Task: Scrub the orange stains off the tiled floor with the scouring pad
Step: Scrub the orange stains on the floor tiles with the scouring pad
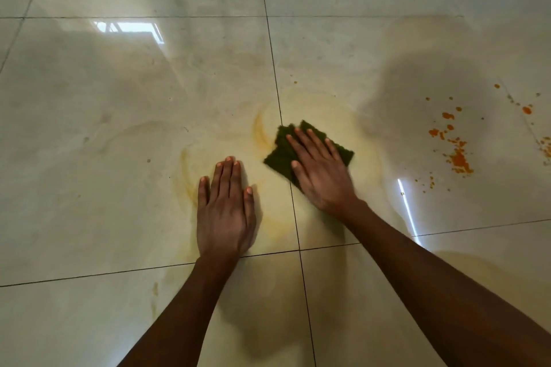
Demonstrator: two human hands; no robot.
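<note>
Right hand (pixel 320 171) presses scouring pad (pixel 283 155) flat; left hand (pixel 225 211) braces on floor (pixel 119 128).

The scouring pad (pixel 310 147) lies under the right hand (pixel 320 171), stains (pixel 456 155) well right, left hand (pixel 225 214) flat beside it.

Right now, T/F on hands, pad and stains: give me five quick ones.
1. The right hand presses the green scouring pad flat on the floor. True.
2. The left hand holds a second pad. False: it lies flat and empty on the tile.
3. Bright orange splatters lie right of the pad. True.
4. The pad sits on top of those splatters. False: it is apart from them, near a grout line.
5. A pale yellow smear surrounds the hands. True.
</note>
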